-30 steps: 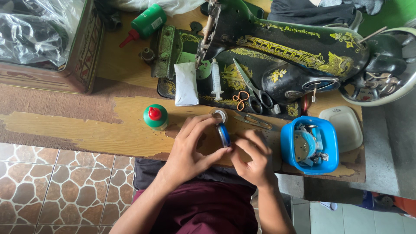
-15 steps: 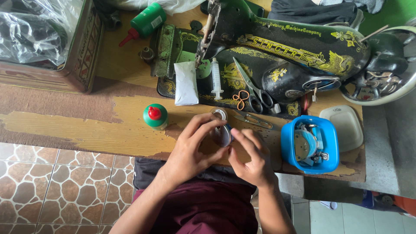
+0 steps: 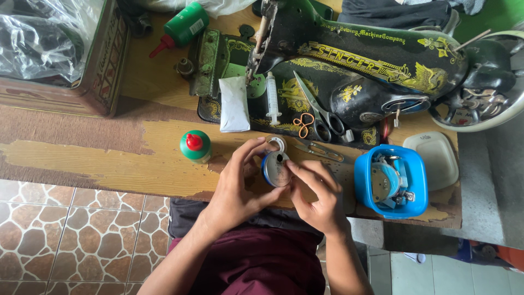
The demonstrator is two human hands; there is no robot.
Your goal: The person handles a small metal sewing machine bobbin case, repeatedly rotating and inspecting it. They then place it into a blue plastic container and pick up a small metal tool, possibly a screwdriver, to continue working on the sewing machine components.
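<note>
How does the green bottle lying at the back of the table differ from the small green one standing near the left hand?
The back green bottle lies on its side, its red nozzle pointing left toward the tin box; the small green bottle stands upright, seen from above. The back one looks longer; the small one looks squat and round. The small one sits close to the left hand; the back one is far from both hands. Both are green with red tips.

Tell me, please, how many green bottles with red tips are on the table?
2: one upright green bottle left of the left hand, one lying green bottle at the table's far edge. Others may be hidden.
</note>
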